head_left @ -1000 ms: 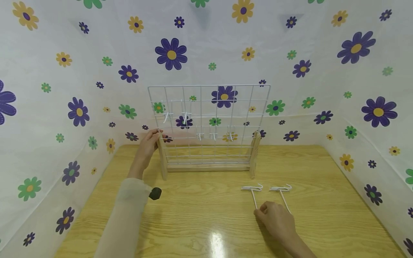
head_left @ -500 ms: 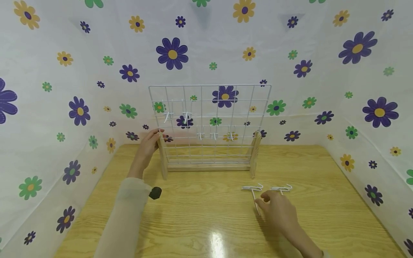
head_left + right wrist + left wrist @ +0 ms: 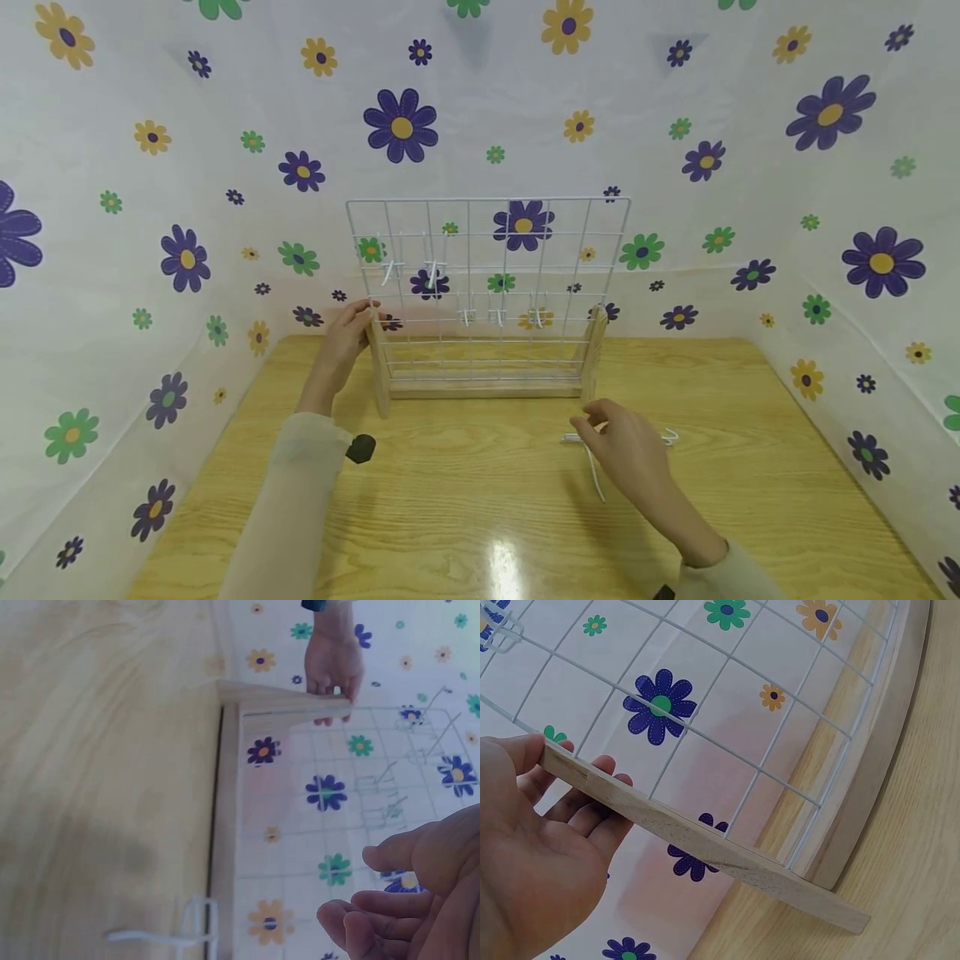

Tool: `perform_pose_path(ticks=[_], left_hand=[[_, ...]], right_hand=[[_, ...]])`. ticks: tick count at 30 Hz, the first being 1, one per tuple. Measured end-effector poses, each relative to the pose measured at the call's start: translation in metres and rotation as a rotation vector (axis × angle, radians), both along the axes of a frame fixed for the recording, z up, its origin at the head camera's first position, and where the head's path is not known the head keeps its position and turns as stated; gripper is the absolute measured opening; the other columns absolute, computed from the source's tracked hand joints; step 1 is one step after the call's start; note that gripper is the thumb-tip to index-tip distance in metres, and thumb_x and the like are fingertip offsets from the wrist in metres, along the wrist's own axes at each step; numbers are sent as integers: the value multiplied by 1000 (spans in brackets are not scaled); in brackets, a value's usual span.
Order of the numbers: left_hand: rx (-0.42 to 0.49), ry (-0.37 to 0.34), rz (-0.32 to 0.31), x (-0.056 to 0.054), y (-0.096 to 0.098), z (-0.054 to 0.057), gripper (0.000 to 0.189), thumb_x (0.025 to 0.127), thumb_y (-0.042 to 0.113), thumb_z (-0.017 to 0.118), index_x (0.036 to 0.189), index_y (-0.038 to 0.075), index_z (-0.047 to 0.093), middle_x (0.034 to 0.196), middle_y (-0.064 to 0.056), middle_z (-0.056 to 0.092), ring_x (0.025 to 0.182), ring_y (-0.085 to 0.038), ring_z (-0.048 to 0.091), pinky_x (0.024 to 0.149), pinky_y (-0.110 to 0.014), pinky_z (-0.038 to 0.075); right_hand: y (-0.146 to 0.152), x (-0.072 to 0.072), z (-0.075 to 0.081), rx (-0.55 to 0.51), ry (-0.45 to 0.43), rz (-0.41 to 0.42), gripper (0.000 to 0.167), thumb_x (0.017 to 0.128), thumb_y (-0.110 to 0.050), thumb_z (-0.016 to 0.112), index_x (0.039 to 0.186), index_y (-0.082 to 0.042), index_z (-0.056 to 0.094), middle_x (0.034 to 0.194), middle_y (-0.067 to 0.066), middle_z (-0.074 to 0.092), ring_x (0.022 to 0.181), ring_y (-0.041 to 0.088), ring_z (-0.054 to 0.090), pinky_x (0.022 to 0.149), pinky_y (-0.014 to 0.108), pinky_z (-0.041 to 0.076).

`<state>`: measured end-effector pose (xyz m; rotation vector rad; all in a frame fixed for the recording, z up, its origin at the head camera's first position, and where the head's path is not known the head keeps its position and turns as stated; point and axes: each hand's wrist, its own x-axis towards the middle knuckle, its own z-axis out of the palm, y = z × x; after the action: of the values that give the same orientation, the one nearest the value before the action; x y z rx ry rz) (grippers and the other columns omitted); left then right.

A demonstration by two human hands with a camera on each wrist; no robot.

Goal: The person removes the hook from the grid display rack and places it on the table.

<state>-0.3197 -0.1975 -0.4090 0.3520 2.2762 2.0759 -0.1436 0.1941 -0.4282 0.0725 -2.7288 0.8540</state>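
Note:
A white wire grid rack (image 3: pixel 487 199) stands upright in a wooden stand (image 3: pixel 487 389). My left hand (image 3: pixel 341 350) holds the top of its left wooden post (image 3: pixel 705 832); in the left wrist view the thumb lies on one side and fingers curl behind. Over the table, my right hand (image 3: pixel 630 454) has thumb and fingers apart, nothing between them. Beneath it lies a white wire hook (image 3: pixel 597 483), its head partly covered by the fingers. A second white hook (image 3: pixel 670 437) shows only its tip, the rest hidden behind the hand.
Two longer white hooks, a left one (image 3: pixel 389 271) and a right one (image 3: pixel 432 273), hang on the grid's upper left. Three short hooks (image 3: pixel 498 317) hang lower, towards the middle. Flower-printed sheets (image 3: pixel 465 108) enclose the wooden table (image 3: pixel 450 483) at the back and sides.
My right hand has moved forward and up from the lower ends of the hooks to above their heads, its fingers spreading apart. The left hand and rack have not moved.

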Motion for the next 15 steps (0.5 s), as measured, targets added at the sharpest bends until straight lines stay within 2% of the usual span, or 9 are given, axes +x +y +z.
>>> perform_pose_path(ticks=[7,15], left_hand=[[18,-18,-2,0,1,-1,52,116,26,31,157,-5,30,153,-34,36,149,-39,34,125,-46,24],[9,-16,-1,1,0,0,53,116,28,31,159,-3,29,153,-32,37,149,-39,33,125,-46,24]], right_hand=[[-26,-15,27,-44,34,17,31,99,-29,71,116,-4,75,97,5,77,78,20,73,52,30,52],[-58,-34,61,-82,143,88,32,99,-30,72,117,-3,75,101,4,77,75,17,71,51,30,52]])
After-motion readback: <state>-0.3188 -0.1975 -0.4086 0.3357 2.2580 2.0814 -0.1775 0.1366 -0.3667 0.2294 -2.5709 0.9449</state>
